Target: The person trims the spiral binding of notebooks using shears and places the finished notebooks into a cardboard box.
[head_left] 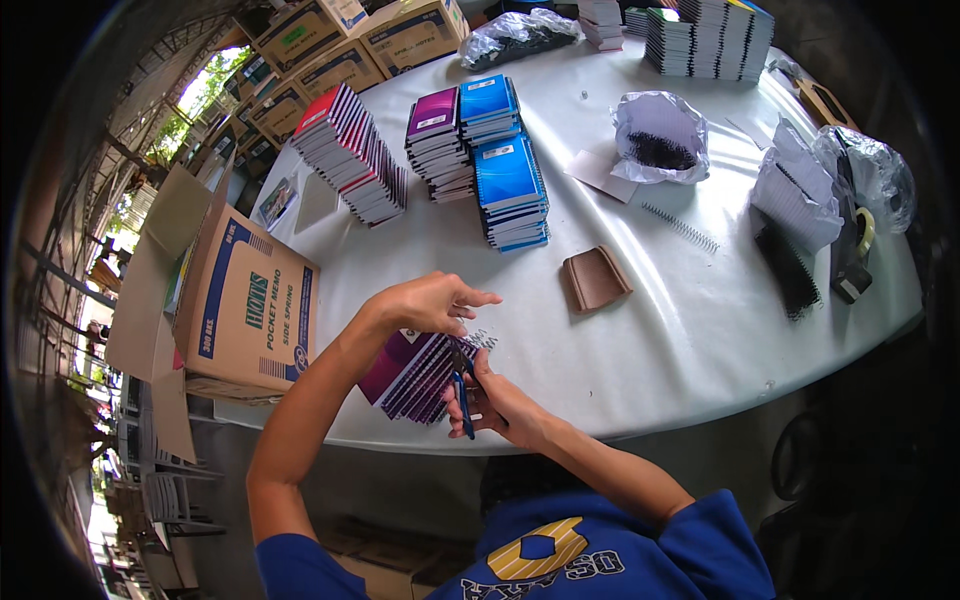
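Note:
A fanned stack of purple spiral notebooks (415,375) lies near the table's front edge. Loose wire coil ends (482,338) stick out at its right side. My right hand (500,405) grips blue-handled pliers (464,392), their dark jaws at the coil side of the stack. Over the stack's far end is my left hand (435,302), index finger stretched out and the other fingers partly bent; I see nothing held in it. That hand covers part of the top notebook.
Stacks of red (350,155), purple (437,140) and blue notebooks (510,185) stand farther back. An open cardboard box (255,300) is at left. A brown curved piece (596,279), a loose coil (680,228) and plastic bags of black coils (660,140) lie right.

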The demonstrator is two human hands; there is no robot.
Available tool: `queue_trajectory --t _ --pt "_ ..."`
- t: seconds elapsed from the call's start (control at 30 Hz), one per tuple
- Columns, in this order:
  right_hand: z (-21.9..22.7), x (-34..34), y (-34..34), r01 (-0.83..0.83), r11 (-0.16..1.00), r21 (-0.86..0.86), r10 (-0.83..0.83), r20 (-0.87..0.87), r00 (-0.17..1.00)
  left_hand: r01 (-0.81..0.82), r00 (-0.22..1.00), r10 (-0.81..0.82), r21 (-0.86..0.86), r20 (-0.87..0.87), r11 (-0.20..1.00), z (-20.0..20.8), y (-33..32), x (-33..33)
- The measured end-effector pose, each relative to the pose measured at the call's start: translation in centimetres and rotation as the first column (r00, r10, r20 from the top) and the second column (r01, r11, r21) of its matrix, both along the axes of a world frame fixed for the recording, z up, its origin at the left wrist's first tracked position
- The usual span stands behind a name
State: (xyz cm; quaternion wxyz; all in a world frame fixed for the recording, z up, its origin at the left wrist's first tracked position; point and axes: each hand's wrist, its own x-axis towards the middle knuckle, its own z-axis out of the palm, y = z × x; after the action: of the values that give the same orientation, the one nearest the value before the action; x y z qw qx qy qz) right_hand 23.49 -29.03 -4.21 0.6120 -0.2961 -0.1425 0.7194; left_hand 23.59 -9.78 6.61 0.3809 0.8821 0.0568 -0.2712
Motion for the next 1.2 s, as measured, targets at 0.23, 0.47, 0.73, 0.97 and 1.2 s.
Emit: queue_trajectory --t 0.23,0.47,0.73,0.97,1.2 --pt "-0.4 0.6 0.5 0.008 0.999 -0.038 -0.009 -0.017 1.0 -0.043 0.999 0.043 0.006 0.023 0.999 -0.5 0.0 0.3" --pt "-0.3 1.0 1.1 -0.008 0.998 -0.061 0.01 0.027 1.0 -0.033 0.994 0.037 -0.046 0.102 0.998 -1.4 0.6 -0.1" --pt "0.4 0.0 0.1 0.004 0.992 -0.129 0.001 0.04 0.999 0.002 0.996 -0.008 0.061 0.089 0.998 -1.6 0.2 -0.1" --pt "-1.9 0.3 0.9 -0.025 0.992 -0.123 0.019 -0.048 0.999 0.025 0.992 -0.036 0.094 0.119 0.995 -1.3 -0.2 -0.1" --pt "-1.3 -0.7 0.1 -0.101 0.995 -0.023 0.095 -0.201 0.975 0.109 0.991 -0.125 0.275 0.04 0.955 -1.5 -1.6 0.2"
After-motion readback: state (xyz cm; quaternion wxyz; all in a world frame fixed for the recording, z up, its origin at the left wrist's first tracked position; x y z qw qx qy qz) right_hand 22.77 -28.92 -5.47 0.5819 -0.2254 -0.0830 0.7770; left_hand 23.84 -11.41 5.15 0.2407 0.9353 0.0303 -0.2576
